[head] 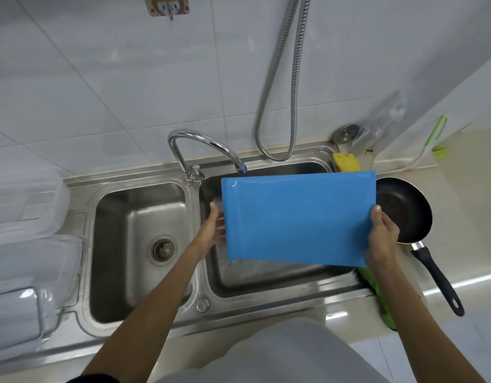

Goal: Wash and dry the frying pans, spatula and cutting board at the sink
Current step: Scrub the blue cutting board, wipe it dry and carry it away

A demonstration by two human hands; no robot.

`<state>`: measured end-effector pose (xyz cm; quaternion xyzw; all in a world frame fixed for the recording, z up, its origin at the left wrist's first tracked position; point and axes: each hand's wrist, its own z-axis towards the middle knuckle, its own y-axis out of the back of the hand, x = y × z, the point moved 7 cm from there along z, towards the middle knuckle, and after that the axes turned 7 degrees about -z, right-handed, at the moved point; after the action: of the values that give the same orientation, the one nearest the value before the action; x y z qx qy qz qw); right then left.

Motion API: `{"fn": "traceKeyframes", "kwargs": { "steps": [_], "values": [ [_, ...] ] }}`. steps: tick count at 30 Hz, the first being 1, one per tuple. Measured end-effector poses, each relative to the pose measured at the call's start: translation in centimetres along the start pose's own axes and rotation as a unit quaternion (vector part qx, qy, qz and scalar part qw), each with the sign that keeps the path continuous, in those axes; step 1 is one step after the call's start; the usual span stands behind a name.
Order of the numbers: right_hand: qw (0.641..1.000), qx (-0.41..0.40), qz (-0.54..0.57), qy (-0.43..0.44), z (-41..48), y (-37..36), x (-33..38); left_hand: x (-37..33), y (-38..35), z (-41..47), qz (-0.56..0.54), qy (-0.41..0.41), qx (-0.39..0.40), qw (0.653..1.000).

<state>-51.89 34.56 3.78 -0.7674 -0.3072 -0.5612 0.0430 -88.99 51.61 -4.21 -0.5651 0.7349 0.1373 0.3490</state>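
A wet blue cutting board [298, 218] is held tilted over the right sink basin [280, 280], its top left corner just under the faucet spout [240, 168]. My left hand [212, 230] holds its left edge, fingers mostly hidden behind the board. My right hand [381, 236] grips the right edge with the thumb on the front face. A black frying pan [402, 210] sits on the counter to the right of the sink, its handle [437, 277] pointing toward me.
The left basin [133, 230] has a drain strainer. Clear plastic containers [25, 244] stand on the left. A yellow sponge [346, 161] lies behind the right basin, a green cloth [377, 291] at its front right corner. A metal shower hose [277, 106] hangs on the tiled wall.
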Motion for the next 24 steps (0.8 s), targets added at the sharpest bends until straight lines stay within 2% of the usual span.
{"fn": "traceKeyframes", "kwargs": {
  "steps": [2,4,6,8,9,11,14,18,20,24],
  "values": [
    [0.999,0.005,0.036,-0.011,-0.6,0.1,-0.5,1.2,-0.6,-0.9,-0.02,-0.014,0.035,0.999],
    [0.997,0.037,0.062,-0.032,-0.9,-0.2,-1.6,1.3,-0.9,-2.2,-0.046,-0.034,0.016,0.998],
    [0.992,0.079,0.08,-0.059,-1.0,-0.7,-3.3,0.0,-0.8,-4.5,-0.035,-0.083,-0.07,0.993],
    [0.989,0.114,0.071,-0.068,-0.8,-1.5,-5.1,-1.3,0.4,-6.4,0.008,-0.143,-0.178,0.973],
    [0.99,0.126,0.036,-0.047,-0.7,-1.3,-5.9,-1.3,0.7,-7.4,0.029,-0.166,-0.211,0.963],
    [0.982,0.14,-0.116,0.047,-1.0,-0.2,-6.0,-0.5,1.1,-9.6,0.038,-0.177,-0.24,0.954],
    [0.909,0.122,-0.333,0.219,-1.6,3.6,-6.5,0.9,1.9,-12.3,0.066,-0.176,-0.282,0.941],
    [0.787,0.097,-0.525,0.309,-1.6,9.4,-10.3,2.5,3.3,-14.6,0.059,-0.168,-0.346,0.921],
    [0.75,0.094,-0.569,0.323,-1.5,11.6,-12.4,3.0,3.2,-15.7,0.076,-0.163,-0.367,0.913],
    [0.71,0.133,-0.581,0.375,-1.8,12.7,-14.2,2.8,2.7,-18.0,0.096,-0.169,-0.399,0.896]
  ]
}}
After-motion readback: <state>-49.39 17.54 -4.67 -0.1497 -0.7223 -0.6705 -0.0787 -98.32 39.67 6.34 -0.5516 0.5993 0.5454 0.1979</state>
